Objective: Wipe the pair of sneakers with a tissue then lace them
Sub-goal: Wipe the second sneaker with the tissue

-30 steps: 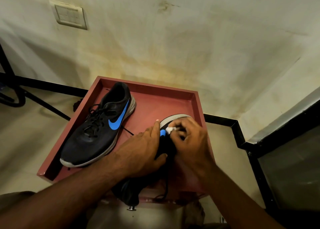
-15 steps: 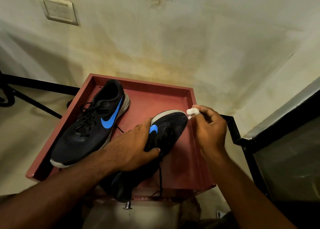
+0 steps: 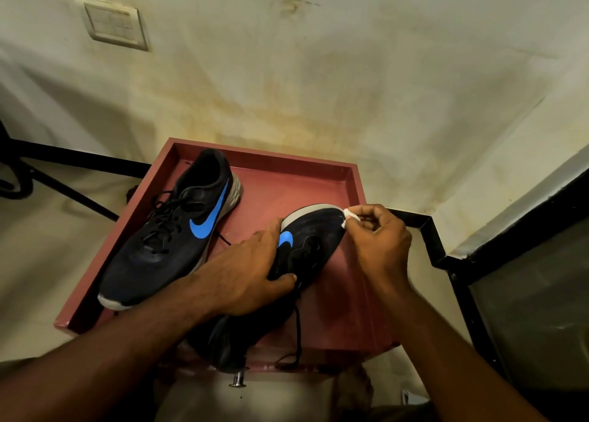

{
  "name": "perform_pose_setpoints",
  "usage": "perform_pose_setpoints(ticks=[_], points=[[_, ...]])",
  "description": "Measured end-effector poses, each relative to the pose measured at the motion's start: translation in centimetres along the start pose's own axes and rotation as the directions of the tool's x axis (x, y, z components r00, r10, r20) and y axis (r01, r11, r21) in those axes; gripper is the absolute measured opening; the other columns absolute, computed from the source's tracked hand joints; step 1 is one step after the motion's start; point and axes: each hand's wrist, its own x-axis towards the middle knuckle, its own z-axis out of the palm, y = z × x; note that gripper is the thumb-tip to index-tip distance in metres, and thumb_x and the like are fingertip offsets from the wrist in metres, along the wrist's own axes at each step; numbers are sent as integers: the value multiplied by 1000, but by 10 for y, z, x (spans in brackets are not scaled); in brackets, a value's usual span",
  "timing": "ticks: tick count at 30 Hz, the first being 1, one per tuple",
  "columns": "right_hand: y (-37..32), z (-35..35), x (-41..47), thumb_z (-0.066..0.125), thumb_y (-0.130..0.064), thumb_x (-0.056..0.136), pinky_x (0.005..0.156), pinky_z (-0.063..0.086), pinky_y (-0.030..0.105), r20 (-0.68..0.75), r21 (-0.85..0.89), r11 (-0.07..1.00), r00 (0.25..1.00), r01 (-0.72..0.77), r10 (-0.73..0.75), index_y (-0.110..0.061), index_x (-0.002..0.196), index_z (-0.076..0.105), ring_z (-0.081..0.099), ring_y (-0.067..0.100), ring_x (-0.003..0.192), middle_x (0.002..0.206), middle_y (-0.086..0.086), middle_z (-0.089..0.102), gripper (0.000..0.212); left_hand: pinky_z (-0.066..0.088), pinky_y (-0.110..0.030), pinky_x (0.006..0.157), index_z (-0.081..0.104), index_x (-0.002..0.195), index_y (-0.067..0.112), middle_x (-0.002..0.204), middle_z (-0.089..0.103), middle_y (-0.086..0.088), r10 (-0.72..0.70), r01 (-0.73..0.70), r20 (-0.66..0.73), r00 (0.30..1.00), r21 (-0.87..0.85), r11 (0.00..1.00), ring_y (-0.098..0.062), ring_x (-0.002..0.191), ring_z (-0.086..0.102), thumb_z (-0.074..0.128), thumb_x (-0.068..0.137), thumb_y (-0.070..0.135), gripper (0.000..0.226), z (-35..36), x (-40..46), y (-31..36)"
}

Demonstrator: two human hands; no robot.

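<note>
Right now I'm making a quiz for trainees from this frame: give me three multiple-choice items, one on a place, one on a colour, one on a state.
1. Where is the tissue?
A. On the floor
B. At the toe of the held sneaker
C. Inside the other sneaker

2. What colour is the logo on the sneakers?
A. Blue
B. Red
C. White

3. How does the left hand stand?
A. Raised clear of the tray
B. Pulling a lace
C. Gripping the held sneaker

Answers: 1 B, the right hand pinches it against the toe; 2 A, both logos show blue; 3 C, fingers and thumb wrap its middle.
</note>
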Motion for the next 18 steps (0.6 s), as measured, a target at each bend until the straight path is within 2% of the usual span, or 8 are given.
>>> perform_pose_setpoints(ticks=[3,6,7,9,12,13,16,18], points=[[2,3,-5,82,-11,81,64,56,16,63,-65,991,992,117,-113,-18,93,77,69,5,70,85,-5,75,14,51,-33,91,22,152,18,117,54,3,-9,9,3,1000,-10,1000,-15,102,59,60,98,51,74,-1,1,-2],[-5,13,-18,77,-10,80,67,59,21,304,-103,966,933,235,-195,-21,91,79,69,5,72,83,-12,74,16,51,-33,91,20,154,18,119,56,3,7,-7,-2,1000,-24,1000,-14,102,59,61,97,51,77,-3,3,-5],[-7,14,-19,75,-10,80,70,59,22,343,-107,962,917,253,-203,-22,90,80,69,4,74,83,-13,74,17,51,-34,92,20,155,18,122,56,3,9,-9,-6,1000,-25,1000,-14,105,59,61,97,51,77,-3,3,-6],[-9,13,-12,75,-10,80,72,60,25,308,-107,964,930,244,-201,-22,90,80,68,3,75,85,-13,73,17,52,-35,92,22,153,19,122,57,3,12,-13,-11,1000,-38,999,-14,104,60,61,97,51,76,-2,3,-8],[-5,9,-4,75,-10,82,71,60,29,148,-130,967,969,219,-199,-22,92,79,67,5,75,89,-9,71,16,52,-38,94,25,151,18,123,57,0,10,-10,-2,1000,-20,1000,-18,105,61,60,97,51,72,-2,2,-7],[-5,10,-6,75,-10,84,71,60,27,150,-129,968,969,214,-195,-22,94,79,67,5,77,90,-9,72,16,52,-39,94,25,151,18,124,57,-1,7,-7,0,1000,-13,1000,-18,106,61,60,97,51,72,-2,2,-7],[-8,16,-18,74,-11,84,73,57,20,339,-126,978,933,168,-117,-22,93,82,69,1,77,88,-11,75,16,52,-39,95,24,152,18,128,57,-1,4,-4,-18,1000,-6,1000,-19,109,61,60,97,52,73,-3,3,-8],[-10,12,-16,75,-13,81,72,55,17,402,-145,981,914,128,-60,-22,89,82,69,-1,72,81,-13,76,14,52,-38,96,23,153,19,130,57,0,13,-13,-24,1000,-7,1000,-18,111,60,60,97,52,74,-3,4,-9]])
